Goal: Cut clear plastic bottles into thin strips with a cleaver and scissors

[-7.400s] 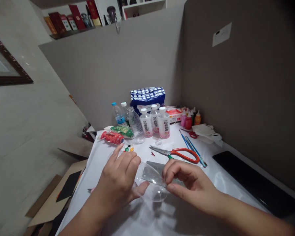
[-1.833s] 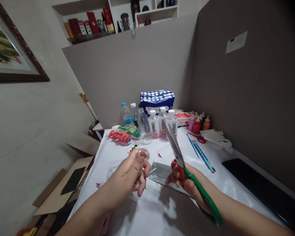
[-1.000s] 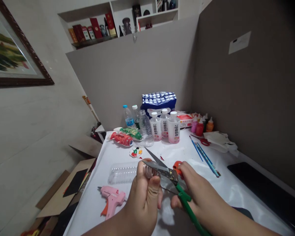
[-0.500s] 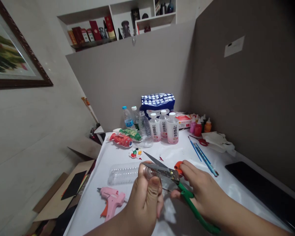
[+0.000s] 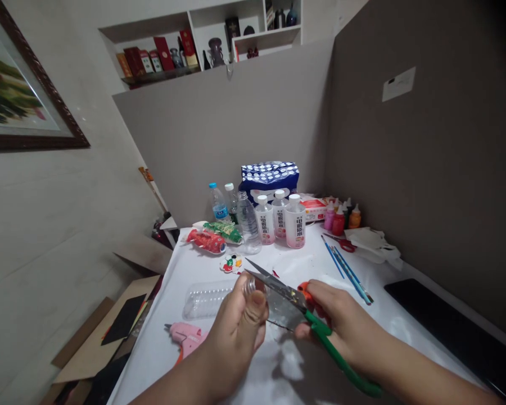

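My left hand is closed around a cut clear plastic bottle top, its ridged neck showing above the thumb. The clear plastic spreads to the right between both hands, and its cut edge is hard to make out. In my right hand is a pair of scissors with a green handle, its blades slightly apart and pointing left over the bottle piece. An orange part shows at my right fingers; whether it belongs to the scissors I cannot tell. A pink glue gun lies by my left wrist, partly covered.
Behind my left hand lies a clear bottle section. Farther back are fish-shaped crafts, a paint palette, several bottles and paint bottles. Brushes, red-handled scissors and a black slab lie right.
The scissor blades have come closer together. My left hand has shifted slightly left with the bottle piece, covering more of the glue gun.
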A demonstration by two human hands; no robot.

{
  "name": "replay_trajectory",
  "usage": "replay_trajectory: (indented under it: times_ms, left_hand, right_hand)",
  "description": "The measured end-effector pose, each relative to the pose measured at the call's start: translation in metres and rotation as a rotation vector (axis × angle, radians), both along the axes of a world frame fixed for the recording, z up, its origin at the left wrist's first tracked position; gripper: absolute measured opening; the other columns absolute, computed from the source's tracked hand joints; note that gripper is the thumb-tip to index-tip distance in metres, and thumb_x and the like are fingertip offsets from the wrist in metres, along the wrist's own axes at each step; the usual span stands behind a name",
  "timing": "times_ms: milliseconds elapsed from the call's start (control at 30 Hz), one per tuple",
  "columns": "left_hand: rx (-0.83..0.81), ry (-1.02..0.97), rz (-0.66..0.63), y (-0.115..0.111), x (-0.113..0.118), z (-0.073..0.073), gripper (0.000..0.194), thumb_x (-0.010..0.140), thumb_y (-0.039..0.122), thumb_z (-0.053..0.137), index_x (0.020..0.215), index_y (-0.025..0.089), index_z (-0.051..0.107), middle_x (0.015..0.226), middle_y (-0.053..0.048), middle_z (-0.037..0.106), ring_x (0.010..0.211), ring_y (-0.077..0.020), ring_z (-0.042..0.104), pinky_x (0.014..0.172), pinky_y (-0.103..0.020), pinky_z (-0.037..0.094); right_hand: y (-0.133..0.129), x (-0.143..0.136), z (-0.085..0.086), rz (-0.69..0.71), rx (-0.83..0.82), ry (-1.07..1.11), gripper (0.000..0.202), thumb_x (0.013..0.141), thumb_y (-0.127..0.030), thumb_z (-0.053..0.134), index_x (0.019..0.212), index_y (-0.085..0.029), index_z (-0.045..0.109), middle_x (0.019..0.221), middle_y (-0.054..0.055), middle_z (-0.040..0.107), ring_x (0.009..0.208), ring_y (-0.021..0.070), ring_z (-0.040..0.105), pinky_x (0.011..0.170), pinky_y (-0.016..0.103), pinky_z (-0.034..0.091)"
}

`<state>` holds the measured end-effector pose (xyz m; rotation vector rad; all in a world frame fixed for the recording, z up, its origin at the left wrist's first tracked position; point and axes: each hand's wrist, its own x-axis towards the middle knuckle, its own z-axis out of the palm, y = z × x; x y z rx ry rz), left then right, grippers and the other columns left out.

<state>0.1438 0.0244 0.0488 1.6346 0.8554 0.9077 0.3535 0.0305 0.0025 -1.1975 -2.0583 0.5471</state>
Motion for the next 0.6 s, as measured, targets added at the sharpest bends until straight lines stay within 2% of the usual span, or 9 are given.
replay_trajectory:
  times_ms: [100, 167, 267, 367, 500, 600]
  left_hand:
    - [0.130, 0.068, 0.139, 0.001, 0.000, -0.002, 0.041, 0.093, 0.058, 0.032, 0.112, 0.022, 0.038, 0.062, 0.008, 0.035, 0.047, -0.0076, 0.029, 0.044, -0.020, 0.027]
    - [0.225, 0.150, 0.206, 0.001, 0.000, -0.001, 0.042, 0.094, 0.054, 0.036, 0.119, 0.022, 0.036, 0.063, 0.007, 0.041, 0.051, -0.0096, 0.036, 0.049, -0.022, 0.031]
    - [0.333, 0.283, 0.286, 0.000, 0.000, 0.001, 0.038, 0.094, 0.047, 0.040, 0.122, 0.022, 0.035, 0.066, 0.005, 0.048, 0.057, -0.0125, 0.045, 0.054, -0.023, 0.035]
    - [0.401, 0.435, 0.367, -0.001, 0.000, 0.004, 0.034, 0.095, 0.042, 0.041, 0.121, 0.022, 0.036, 0.063, 0.006, 0.050, 0.056, -0.0142, 0.047, 0.054, -0.024, 0.034]
    - [0.449, 0.564, 0.358, 0.001, -0.001, 0.007, 0.030, 0.096, 0.042, 0.035, 0.116, 0.020, 0.039, 0.057, 0.006, 0.045, 0.049, -0.0153, 0.044, 0.051, -0.025, 0.032]
    - [0.446, 0.582, 0.293, 0.003, -0.004, 0.007, 0.027, 0.097, 0.042, 0.032, 0.111, 0.020, 0.040, 0.059, 0.005, 0.049, 0.051, -0.0162, 0.048, 0.051, -0.025, 0.034]
  right_hand:
    - [-0.005, -0.010, 0.001, -0.018, -0.151, 0.044, 0.031, 0.080, -0.046, 0.060, 0.072, -0.023, 0.041, 0.070, -0.002, 0.049, 0.060, 0.0141, 0.044, 0.055, 0.026, 0.033]
    - [-0.007, -0.015, 0.003, -0.035, -0.195, 0.053, 0.031, 0.081, -0.047, 0.059, 0.072, -0.023, 0.042, 0.070, -0.002, 0.050, 0.061, 0.0140, 0.044, 0.055, 0.026, 0.034]
    - [-0.007, -0.016, 0.004, -0.057, -0.195, 0.046, 0.032, 0.081, -0.048, 0.059, 0.073, -0.023, 0.042, 0.070, -0.002, 0.052, 0.061, 0.0143, 0.045, 0.056, 0.026, 0.034]
    - [-0.007, -0.015, 0.004, -0.079, -0.196, 0.035, 0.030, 0.078, -0.045, 0.063, 0.074, -0.023, 0.043, 0.071, -0.002, 0.054, 0.061, 0.0145, 0.046, 0.056, 0.027, 0.034]
    - [-0.008, -0.013, 0.006, -0.057, -0.221, 0.024, 0.022, 0.076, -0.034, 0.063, 0.077, -0.024, 0.044, 0.075, -0.002, 0.056, 0.065, 0.0153, 0.051, 0.059, 0.026, 0.035]
    - [-0.009, -0.011, 0.012, -0.057, -0.262, -0.033, 0.028, 0.070, -0.030, 0.066, 0.082, -0.024, 0.041, 0.079, -0.002, 0.058, 0.067, 0.0164, 0.052, 0.058, 0.027, 0.034]
